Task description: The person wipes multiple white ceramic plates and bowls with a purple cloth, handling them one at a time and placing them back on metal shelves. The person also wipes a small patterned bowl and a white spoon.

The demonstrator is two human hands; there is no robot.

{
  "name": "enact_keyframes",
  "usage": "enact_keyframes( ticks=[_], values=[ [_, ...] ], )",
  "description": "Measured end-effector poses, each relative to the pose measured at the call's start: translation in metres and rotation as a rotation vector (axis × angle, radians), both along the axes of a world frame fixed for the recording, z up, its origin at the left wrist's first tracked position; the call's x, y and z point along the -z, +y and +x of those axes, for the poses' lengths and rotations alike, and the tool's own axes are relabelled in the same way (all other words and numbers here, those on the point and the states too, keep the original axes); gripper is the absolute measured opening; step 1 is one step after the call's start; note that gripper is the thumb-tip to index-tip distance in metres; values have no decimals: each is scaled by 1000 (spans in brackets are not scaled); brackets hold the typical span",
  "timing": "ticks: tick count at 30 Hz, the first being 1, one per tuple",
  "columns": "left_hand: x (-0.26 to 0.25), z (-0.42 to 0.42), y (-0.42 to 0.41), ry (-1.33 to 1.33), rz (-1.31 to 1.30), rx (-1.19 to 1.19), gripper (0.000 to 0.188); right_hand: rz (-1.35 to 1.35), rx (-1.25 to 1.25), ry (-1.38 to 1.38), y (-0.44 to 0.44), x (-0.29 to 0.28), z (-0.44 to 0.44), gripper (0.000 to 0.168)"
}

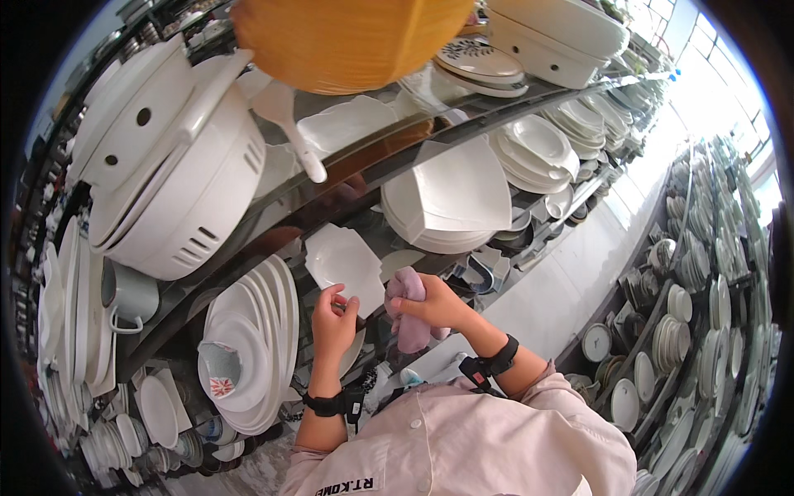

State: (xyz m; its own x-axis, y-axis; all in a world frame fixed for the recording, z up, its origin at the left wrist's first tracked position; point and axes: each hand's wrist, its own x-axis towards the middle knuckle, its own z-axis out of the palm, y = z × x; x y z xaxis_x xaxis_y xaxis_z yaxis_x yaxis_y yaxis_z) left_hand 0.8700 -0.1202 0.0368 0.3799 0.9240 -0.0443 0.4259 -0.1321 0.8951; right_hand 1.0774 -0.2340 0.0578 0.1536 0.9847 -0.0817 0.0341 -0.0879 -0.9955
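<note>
My right hand (434, 302) is closed around a bunched mauve cloth (412, 313), near the shelf's front edge. Just left of it, my left hand (335, 322) has its fingers curled but apart, and nothing shows in it. Beyond my left fingertips lies a white angular dish with notched corners (341, 263) on the dark shelf; whether the fingertips touch its near edge I cannot tell. Left of my left hand stands a stack of white oval plates (279, 328), with a small bowl bearing a red flower pattern (221, 366) on top.
White lidded pots (186, 186), an orange rounded object (353, 43) and a white spoon (288, 127) are on the upper shelf. Stacked square bowls (459, 186) stand beyond my right hand. A grey mug (130, 294) is at left. A tiled aisle (577, 260) separates another dish rack at right.
</note>
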Motion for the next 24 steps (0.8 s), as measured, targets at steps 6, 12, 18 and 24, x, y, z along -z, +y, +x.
enact_keyframes(
  ticks=[6, 12, 18, 24],
  values=[
    [-36, 48, -32, -270, -201, 428, 26, -29, -48, -52, -54, -33, 24, 38],
    [-17, 128, -86, -303, -305, 544, 19, 38, 100, 41, -142, -31, 81, 32],
    [3, 231, -167, -292, -324, 591, 17, 3, 268, -25, -256, -29, 173, 36],
    [-14, 352, -243, -351, -574, 634, 16, 6, 555, -29, -382, -25, 278, 38]
  ],
)
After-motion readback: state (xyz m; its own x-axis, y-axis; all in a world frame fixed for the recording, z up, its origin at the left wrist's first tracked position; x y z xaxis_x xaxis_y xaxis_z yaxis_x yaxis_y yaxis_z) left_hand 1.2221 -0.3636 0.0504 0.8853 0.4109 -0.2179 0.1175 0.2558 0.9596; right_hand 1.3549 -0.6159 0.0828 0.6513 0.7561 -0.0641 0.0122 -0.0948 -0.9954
